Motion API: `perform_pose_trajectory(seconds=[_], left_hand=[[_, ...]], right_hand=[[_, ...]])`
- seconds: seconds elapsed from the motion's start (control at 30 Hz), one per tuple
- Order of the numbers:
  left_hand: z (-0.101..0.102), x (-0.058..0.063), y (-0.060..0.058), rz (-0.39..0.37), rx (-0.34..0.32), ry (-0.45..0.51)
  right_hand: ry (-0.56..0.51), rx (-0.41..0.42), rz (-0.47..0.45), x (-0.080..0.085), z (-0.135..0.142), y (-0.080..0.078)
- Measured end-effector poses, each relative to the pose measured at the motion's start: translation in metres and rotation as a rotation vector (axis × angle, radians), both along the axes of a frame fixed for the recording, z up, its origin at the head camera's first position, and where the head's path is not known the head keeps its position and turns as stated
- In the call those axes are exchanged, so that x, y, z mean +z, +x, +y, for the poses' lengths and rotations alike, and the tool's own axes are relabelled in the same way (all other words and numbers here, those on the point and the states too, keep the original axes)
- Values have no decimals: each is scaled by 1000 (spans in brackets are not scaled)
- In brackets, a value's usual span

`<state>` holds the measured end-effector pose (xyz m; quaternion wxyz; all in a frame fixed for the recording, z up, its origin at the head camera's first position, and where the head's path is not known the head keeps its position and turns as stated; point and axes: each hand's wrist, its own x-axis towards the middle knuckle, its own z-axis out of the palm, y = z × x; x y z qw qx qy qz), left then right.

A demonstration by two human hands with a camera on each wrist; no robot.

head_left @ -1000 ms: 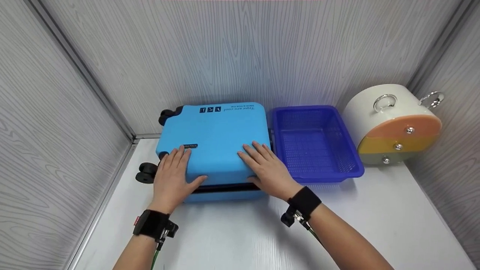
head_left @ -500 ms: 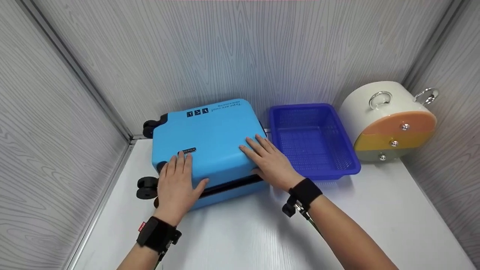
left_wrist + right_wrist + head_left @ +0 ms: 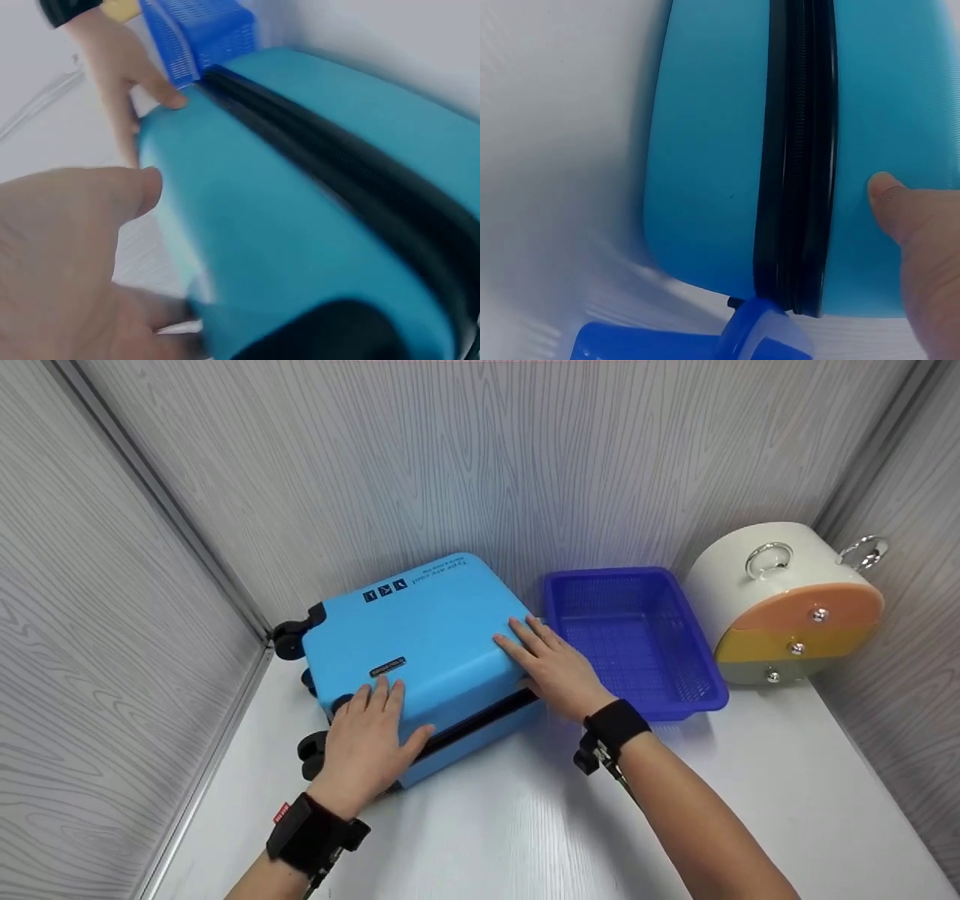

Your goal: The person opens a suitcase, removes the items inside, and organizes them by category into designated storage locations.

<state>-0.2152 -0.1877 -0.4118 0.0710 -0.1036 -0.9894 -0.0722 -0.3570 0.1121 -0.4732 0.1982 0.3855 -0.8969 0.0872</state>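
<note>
A light blue suitcase lies flat on the white table, turned at an angle, its black wheels pointing left. My left hand rests on its near left corner, fingers straight on the top shell and thumb spread on the near side. At the near right corner, my right hand presses with extended fingers on top; in the right wrist view its thumb touches the side shell beside the black zipper band. That band runs unbroken along the visible side. The underside is hidden.
Right of the suitcase stands a blue plastic basket, close to my right hand. Beyond it sits a rounded white box with orange, yellow and green drawers and ring handles. Grey wood-grain walls enclose the table at the back and sides.
The suitcase has turned on the table: its near left corner has swung toward me and its far edge now slants. Both hands have stayed on it, the left moving slightly right.
</note>
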Motion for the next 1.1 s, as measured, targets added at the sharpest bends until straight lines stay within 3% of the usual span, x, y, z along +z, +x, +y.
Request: perform_pose_trajectory(seconds=[0.1, 0.2, 0.37, 0.47, 0.73, 0.9, 1.0, 1.1], left_hand=[[-18, 17, -7, -83, -47, 96], [-49, 26, -19, -64, -91, 138], [-107, 15, -44, -7, -126, 7], [-125, 4, -56, -13, -120, -74], [-130, -6, -75, 82, -248, -278], [-133, -13, -78, 97, -261, -305], [-132, -16, -81, 139, -279, -293], [-130, -19, -83, 197, -306, -287]], right_hand=[[11, -13, 0, -2, 2, -5], [21, -29, -6, -2, 2, -7], [12, -47, -14, 0, 1, -9], [-2, -57, -16, -1, -1, -7], [9, -68, 4, -5, -4, -7], [18, -73, -8, -5, -5, -8], [11, -126, 6, -5, -6, -9], [12, -249, 55, -8, -12, -8]])
